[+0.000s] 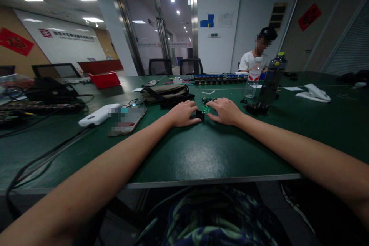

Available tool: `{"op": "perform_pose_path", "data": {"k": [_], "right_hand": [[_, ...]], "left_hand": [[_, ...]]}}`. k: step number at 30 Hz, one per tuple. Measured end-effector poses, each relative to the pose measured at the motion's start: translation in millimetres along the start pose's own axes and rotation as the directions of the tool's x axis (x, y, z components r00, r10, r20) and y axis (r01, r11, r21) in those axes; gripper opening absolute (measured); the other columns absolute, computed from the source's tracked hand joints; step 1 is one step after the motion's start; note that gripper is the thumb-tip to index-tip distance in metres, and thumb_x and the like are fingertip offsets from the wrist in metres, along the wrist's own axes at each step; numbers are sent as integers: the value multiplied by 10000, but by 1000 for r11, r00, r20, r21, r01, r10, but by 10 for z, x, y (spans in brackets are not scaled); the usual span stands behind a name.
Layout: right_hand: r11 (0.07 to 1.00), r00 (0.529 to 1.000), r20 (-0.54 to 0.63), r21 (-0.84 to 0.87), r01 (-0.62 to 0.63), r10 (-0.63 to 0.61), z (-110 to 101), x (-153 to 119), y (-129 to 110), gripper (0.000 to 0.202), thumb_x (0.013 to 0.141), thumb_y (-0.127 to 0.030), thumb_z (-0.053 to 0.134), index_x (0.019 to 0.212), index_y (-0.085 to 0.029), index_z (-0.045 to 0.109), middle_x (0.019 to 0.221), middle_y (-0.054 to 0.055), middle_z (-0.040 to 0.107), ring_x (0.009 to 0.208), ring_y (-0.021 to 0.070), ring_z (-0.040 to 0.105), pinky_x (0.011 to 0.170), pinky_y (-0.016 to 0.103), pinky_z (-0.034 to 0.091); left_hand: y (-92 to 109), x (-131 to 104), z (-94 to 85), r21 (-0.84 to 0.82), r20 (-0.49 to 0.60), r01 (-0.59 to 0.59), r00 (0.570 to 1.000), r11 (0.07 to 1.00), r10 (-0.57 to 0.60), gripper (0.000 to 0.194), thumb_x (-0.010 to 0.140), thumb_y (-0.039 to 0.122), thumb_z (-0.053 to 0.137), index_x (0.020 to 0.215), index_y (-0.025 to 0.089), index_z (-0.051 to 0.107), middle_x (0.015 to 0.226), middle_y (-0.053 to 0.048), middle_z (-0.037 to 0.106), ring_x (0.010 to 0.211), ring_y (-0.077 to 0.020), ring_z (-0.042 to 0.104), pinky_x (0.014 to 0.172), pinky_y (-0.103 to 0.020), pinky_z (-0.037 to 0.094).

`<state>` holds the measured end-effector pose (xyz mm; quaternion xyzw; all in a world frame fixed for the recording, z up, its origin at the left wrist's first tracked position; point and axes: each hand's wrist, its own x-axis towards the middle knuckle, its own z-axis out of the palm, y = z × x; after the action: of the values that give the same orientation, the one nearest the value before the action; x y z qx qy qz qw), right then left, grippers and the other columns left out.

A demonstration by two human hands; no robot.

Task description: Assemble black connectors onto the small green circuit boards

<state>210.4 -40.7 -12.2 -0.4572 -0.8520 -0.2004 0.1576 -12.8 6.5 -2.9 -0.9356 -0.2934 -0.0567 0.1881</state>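
Both my hands are close together over the green table [198,157]. My left hand [184,113] is closed, with a small black block [200,115] between its thumb and fingers. Opposite it, my right hand [225,111] is closed at the edge of a small green circuit board [205,110]. Block and board lie against each other or very close; whether they are joined I cannot tell. Just beyond the fingertips are more small dark electronic parts [208,100], partly hidden by my right hand.
Left of my arms lie a phone [129,122], a white device [98,115] with a cable, and a grey pouch [164,94]. To the right stand a clear water bottle [252,80] and a dark bottle [271,84]. A person [253,59] sits across the table.
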Motion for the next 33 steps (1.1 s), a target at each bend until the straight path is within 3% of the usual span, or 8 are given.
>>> {"op": "perform_pose_path", "data": {"k": [9, 24, 33], "right_hand": [[995, 993, 73, -48, -92, 96, -9, 15, -1, 383, 924, -394, 516, 1188, -144, 637, 1096, 164, 717, 1005, 291, 653, 849, 368, 420], [996, 979, 185, -47, -76, 84, -3, 24, -2, 363, 897, -407, 565, 1148, -160, 653, 1084, 142, 724, 998, 287, 674, 834, 364, 466], [998, 988, 146, 44, -47, 40, -30, 9, -31, 363, 898, -378, 582, 1175, -157, 661, 1102, 135, 709, 1016, 260, 656, 868, 341, 463]], "left_hand": [[-19, 0, -5, -69, -27, 66, 997, 995, -68, 375, 875, 442, 592, 1133, 174, 541, 1072, -100, 650, 999, -247, 631, 831, -334, 475], [-3, -8, -7, -122, -29, 43, 998, 992, -47, 380, 847, 366, 586, 1170, 187, 500, 1091, -100, 660, 1000, -249, 646, 832, -342, 481], [10, -13, -33, -123, -7, 47, 999, 991, -48, 391, 837, 319, 583, 1191, 180, 493, 1111, -106, 657, 1018, -255, 645, 850, -346, 486]]}}
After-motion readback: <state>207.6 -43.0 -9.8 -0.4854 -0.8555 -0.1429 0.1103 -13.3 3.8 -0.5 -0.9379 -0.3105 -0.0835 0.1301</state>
